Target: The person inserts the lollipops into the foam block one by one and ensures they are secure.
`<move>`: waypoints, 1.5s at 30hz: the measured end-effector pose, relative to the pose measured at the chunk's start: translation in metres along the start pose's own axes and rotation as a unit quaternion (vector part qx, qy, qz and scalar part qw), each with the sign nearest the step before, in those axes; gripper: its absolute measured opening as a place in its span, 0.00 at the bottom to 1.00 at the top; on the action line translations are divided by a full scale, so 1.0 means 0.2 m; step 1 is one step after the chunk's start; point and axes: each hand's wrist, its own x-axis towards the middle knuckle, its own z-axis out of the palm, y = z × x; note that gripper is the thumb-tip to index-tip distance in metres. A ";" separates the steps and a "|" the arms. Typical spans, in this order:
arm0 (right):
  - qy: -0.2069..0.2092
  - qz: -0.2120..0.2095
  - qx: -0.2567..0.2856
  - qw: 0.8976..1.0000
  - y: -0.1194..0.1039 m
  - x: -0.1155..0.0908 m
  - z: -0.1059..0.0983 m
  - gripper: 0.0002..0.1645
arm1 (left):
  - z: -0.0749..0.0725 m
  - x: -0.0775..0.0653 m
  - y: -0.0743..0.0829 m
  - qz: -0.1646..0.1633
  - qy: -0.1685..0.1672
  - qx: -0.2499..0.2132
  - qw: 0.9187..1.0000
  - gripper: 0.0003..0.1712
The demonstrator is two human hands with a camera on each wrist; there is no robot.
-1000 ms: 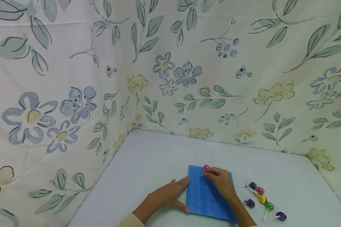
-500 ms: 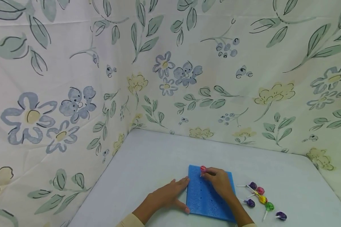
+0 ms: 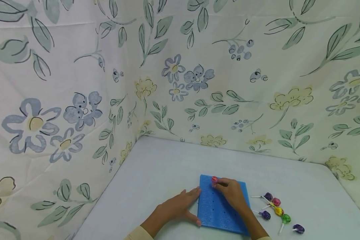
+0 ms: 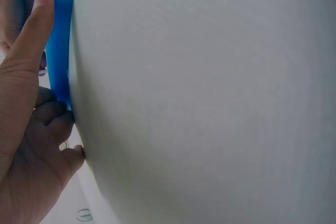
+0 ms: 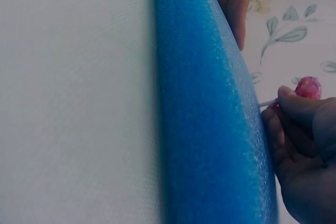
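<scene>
A blue foam board (image 3: 219, 210) dotted with small holes lies on the white table. Near its far edge, my right hand (image 3: 232, 193) pinches a lollipop (image 3: 214, 180) with a red-pink wrapper, candy end up. The right wrist view shows the thumb and a finger on the white stick (image 5: 269, 103), whose lower end meets the board's face. My left hand (image 3: 180, 205) rests along the board's left side, fingers extended and thumb spread toward the near corner. In the left wrist view its thumb (image 4: 37, 27) lies against the board's side.
Right of the board lie several loose lollipops: a dark purple one (image 3: 268, 196), a pink one (image 3: 276, 201), a yellow one (image 3: 278, 211), a green one (image 3: 286, 218) and another purple one (image 3: 299, 228). Floral cloth (image 3: 198, 110) hangs behind the table and at its left.
My right hand has brought the lollipop slightly left and down, its stick turning from slanted to more upright against the board. The left hand keeps its place on the board.
</scene>
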 end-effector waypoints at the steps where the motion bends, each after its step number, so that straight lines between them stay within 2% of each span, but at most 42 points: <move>1: -0.001 0.000 0.001 1.000 0.00 0.00 0.00 0.11 | 0.00 0.00 0.00 0.001 0.000 0.002 1.000 0.68; 10: -0.025 0.006 0.033 0.999 0.02 -0.04 -0.08 0.20 | 0.00 0.00 0.00 -0.001 0.000 -0.002 1.000 0.69; 25: -0.024 0.069 0.091 0.993 0.01 -0.18 -0.30 0.25 | 0.00 0.01 0.01 -0.004 0.000 0.005 1.000 0.68; 40: -0.019 0.119 0.085 0.989 0.10 -0.31 -0.48 0.31 | -0.01 0.00 0.03 -0.005 0.001 -0.003 1.000 0.68; 45: -0.013 0.125 0.080 0.989 0.12 -0.35 -0.54 0.34 | -0.01 0.00 0.04 -0.003 0.000 -0.002 1.000 0.69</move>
